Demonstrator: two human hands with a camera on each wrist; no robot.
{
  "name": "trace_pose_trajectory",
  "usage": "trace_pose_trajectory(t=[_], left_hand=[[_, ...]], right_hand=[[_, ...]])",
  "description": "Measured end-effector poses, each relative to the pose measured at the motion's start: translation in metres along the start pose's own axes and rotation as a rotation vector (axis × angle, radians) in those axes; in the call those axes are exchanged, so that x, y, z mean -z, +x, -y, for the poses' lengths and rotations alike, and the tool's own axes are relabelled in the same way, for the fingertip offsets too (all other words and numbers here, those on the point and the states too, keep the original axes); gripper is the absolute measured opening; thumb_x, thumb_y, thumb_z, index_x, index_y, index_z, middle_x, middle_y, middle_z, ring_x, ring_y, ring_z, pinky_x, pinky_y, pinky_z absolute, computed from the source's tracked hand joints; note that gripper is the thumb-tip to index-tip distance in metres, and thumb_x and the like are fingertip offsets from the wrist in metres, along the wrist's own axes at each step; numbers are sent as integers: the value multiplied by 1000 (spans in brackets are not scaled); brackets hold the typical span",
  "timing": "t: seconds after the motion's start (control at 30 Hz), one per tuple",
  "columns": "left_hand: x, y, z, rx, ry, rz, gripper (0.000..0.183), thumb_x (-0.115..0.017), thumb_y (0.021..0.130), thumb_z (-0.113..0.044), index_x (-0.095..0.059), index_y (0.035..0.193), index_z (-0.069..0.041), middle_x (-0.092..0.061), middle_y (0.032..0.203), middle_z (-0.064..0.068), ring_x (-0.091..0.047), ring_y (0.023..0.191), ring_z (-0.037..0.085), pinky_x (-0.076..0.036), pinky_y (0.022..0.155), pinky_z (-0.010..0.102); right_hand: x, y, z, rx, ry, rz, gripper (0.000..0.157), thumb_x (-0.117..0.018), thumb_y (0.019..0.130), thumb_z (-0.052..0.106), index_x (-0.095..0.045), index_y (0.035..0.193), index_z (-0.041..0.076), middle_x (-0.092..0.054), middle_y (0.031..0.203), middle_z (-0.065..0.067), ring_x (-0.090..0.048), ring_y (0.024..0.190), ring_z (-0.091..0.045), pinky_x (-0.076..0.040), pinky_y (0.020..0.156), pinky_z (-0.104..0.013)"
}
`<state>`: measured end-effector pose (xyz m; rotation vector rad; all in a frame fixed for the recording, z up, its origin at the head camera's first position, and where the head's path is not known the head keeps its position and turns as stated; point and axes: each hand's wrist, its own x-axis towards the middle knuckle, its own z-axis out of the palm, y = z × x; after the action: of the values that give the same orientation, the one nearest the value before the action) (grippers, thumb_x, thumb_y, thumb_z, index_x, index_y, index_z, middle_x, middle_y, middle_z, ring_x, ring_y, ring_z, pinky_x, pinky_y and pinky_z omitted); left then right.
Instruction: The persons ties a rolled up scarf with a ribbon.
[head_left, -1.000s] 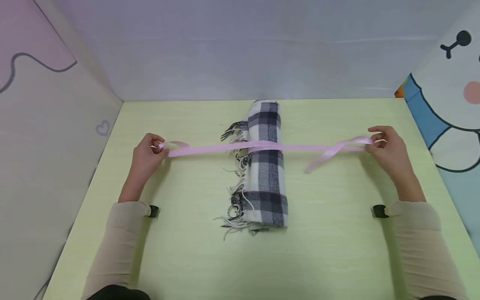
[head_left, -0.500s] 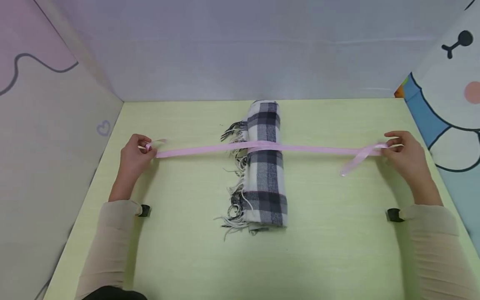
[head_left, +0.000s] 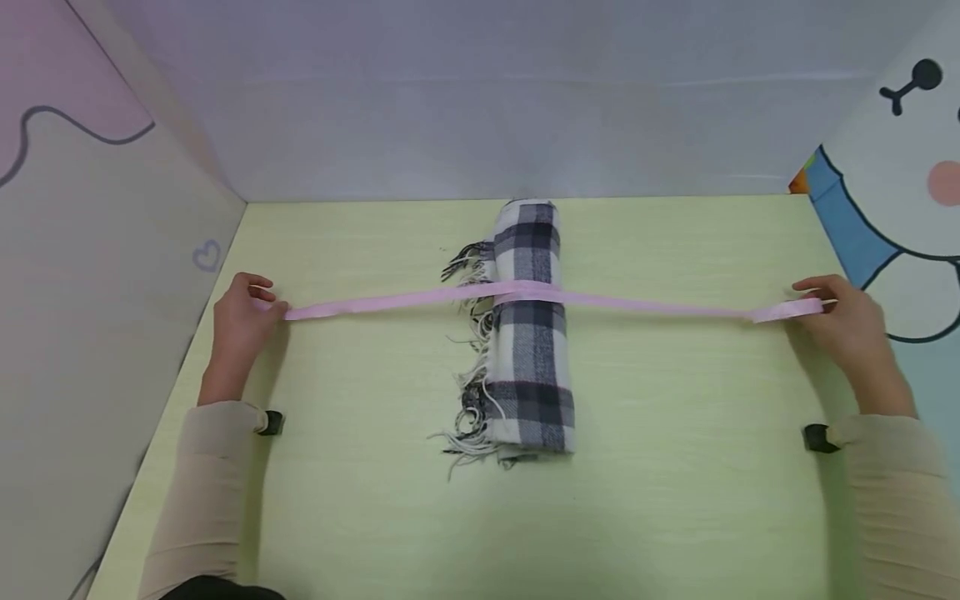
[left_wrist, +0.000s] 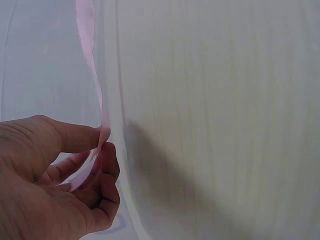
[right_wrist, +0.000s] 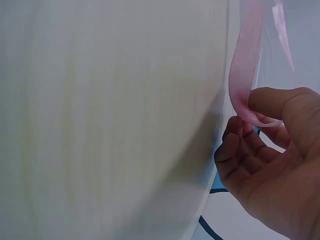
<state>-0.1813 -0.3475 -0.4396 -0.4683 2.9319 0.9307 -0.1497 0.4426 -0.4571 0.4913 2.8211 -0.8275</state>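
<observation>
A folded grey, white and black checked scarf lies upright in view at the middle of the table, its fringe along the left side. Across it runs a pink ribbon, crossing itself on top of the scarf. My left hand pinches one end between thumb and forefinger; the left wrist view shows the ribbon pressed there, its short tail inside the curled fingers. At the right, my right hand pinches the other end. In the right wrist view the ribbon bends at the thumb tip.
The pale yellow table meets a whitish back wall. A left side panel and a right panel with a cartoon print stand close to the hands.
My hands have moved apart, left hand leftward and right hand rightward, both slightly nearer. More ribbon stretches out on each side, and its loose tails look shorter. The scarf has stayed in place.
</observation>
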Motion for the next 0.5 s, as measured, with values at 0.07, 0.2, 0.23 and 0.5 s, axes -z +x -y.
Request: trace_pose_trajectory(t=[0.07, 0.2, 0.23, 0.5], left_hand=[[1, 1, 3, 1, 8, -1, 47, -68, 98, -16, -49, 139, -2, -63, 123, 19, -55, 99, 27, -42, 70, 24], [2, 2, 7, 1, 24, 6, 46, -68, 98, -15, -50, 138, -1, -63, 120, 18, -57, 97, 26, -43, 66, 22], [2, 2, 8, -1, 30, 8, 45, -68, 98, -15, -50, 138, -1, -63, 119, 18, -58, 96, 26, -43, 65, 20], [2, 1, 9, -29, 60, 56, 40, -65, 101, -16, -54, 136, -2, -64, 118, 18, -61, 102, 29, -43, 67, 23]], right_hand=[[3, -1, -3, 14, -13, 7, 48, -58, 103, 15, -48, 146, -4, -48, 142, -35, -48, 116, -48, -35, 59, -12], [6, -3, -8, 8, -27, 15, 58, -55, 106, 37, -49, 143, -6, -51, 137, -34, -49, 113, -46, -36, 59, -13], [7, -3, -8, 1, -29, 19, 59, -54, 106, 40, -49, 142, -6, -52, 135, -34, -50, 110, -45, -37, 58, -14], [8, -3, -6, -27, -29, -7, 59, -55, 105, 41, -51, 140, -6, -57, 126, -34, -51, 96, -37, -42, 56, -21]])
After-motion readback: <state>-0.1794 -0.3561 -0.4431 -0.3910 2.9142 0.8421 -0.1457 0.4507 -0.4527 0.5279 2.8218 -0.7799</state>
